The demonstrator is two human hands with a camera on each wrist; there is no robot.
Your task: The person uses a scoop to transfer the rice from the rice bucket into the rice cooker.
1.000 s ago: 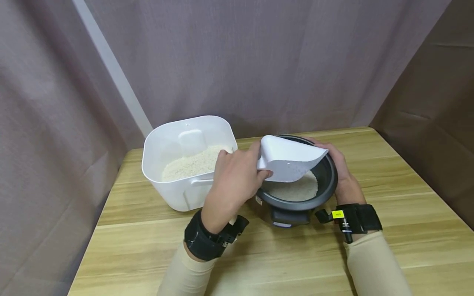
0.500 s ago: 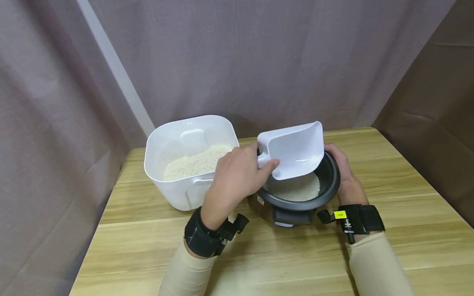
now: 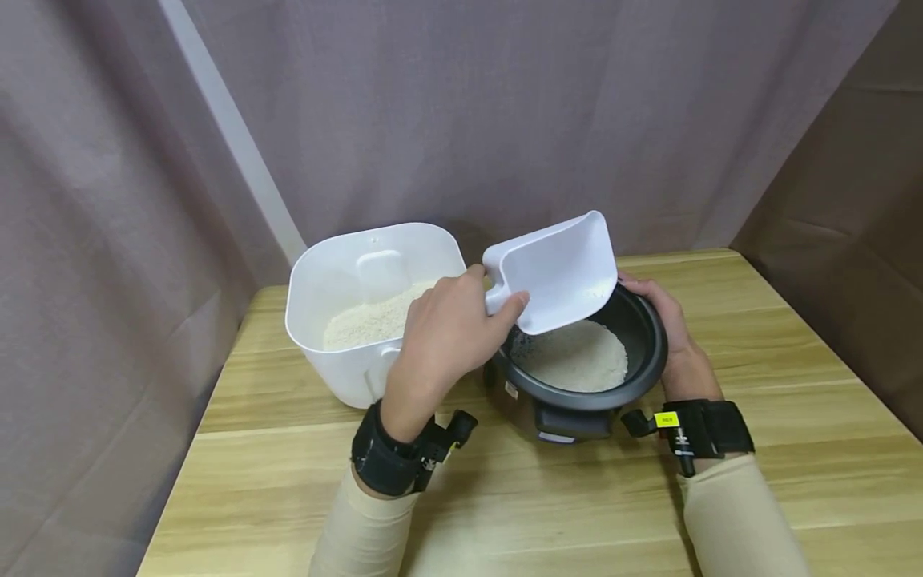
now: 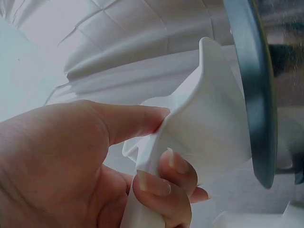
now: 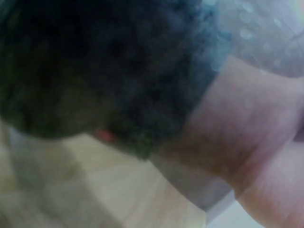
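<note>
Blur hides the right hand [image 3: 667, 336] grip on the cooker [image 3: 577, 377]; left hand [image 3: 440, 344] clasps the scoop [image 3: 555, 272]

Worktop [image 3: 757, 449]: light wood-grain planks, grain running left-right, set into a corner of grey-brown curtain. Two things sit directly on it. Dark rice cooker [image 3: 577, 385] (lid off, white rice inside) stands around the middle, control panel facing the near edge. White rice bin [image 3: 346, 320], open-topped and part-filled with rice, stands just left of the cooker, very close to it, can't tell if they touch. Bare wood shows right of the cooker and between the cooker and the near edge.
</note>
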